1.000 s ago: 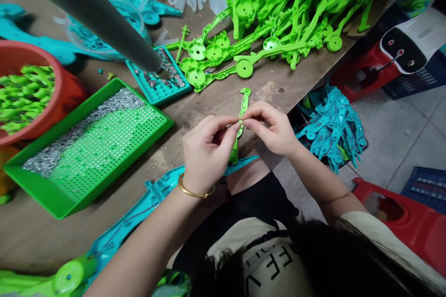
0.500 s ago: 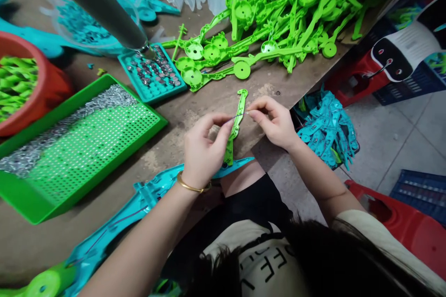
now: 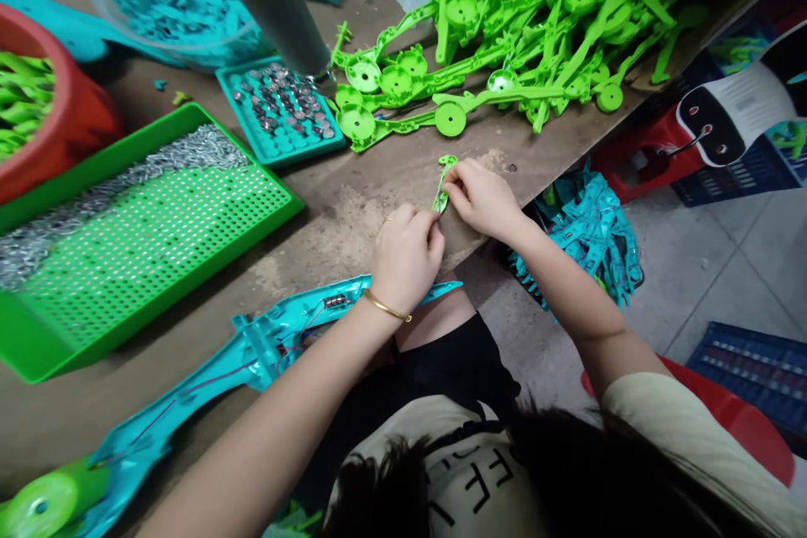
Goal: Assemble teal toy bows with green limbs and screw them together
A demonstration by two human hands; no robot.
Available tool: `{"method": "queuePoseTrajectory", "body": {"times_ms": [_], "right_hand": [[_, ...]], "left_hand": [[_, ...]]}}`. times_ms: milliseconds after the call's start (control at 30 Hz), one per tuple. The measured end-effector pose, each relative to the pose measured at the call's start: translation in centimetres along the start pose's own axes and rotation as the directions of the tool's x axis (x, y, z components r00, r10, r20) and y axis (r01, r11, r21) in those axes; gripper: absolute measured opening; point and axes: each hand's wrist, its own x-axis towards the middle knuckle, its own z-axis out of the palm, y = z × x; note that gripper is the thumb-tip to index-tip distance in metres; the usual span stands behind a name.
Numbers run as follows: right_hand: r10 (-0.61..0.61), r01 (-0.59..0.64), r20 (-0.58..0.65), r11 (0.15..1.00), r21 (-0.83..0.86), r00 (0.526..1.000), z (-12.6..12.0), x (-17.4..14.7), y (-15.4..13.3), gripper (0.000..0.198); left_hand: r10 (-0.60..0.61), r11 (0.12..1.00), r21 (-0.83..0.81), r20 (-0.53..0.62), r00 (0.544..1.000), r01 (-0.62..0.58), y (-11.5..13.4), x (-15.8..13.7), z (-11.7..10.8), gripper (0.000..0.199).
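Note:
A narrow light-green plastic part (image 3: 448, 160) lies near the table's front edge, mostly covered by my hands. My left hand (image 3: 407, 261) is closed over its near end, fingertips pinching a thin dark wire (image 3: 440, 200) that runs along the part. My right hand (image 3: 484, 200) is closed too, its thumb and fingers pinched on the wire's other end against the part's upper stretch. Below my left wrist, a long blue plastic shell (image 3: 211, 391) with wires and small metal pieces inside rests across the table edge and my lap, a green round end (image 3: 56, 500) at its far left.
A green perforated tray (image 3: 170, 244) of screws, a small blue tray (image 3: 228, 88) of metal discs and a red tub (image 3: 81, 113) stand left. A grey pole (image 3: 271, 0) rises behind. Green parts (image 3: 535, 42) are piled at the back; blue parts (image 3: 589, 239) fill a floor container right.
My left hand has moved right and turned over, knuckles up. My right hand has come down onto the green part, and the wire stretched between them now lies along it.

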Motion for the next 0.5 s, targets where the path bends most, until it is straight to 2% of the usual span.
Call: {"method": "queuePoseTrajectory", "body": {"times_ms": [133,333,500], "right_hand": [[0.004,0.000,0.048,0.995,-0.098,0.999,-0.6,0.0,-0.7,0.020],[0.101,-0.059,0.137,0.959,-0.279,0.985,-1.4,0.5,-3.0,0.028],[0.098,-0.038,0.158,0.939,-0.342,0.983,-1.7,0.7,-4.0,0.030]], "left_hand": [[0.017,1.000,0.014,0.004,1.000,-0.017,-0.2,0.0,0.1,0.024],[0.015,1.000,0.000,0.002,1.000,-0.015,-0.3,-0.1,0.2,0.023],[-0.004,1.000,-0.011,0.004,1.000,0.004,-0.2,0.0,0.3,0.022]]}}
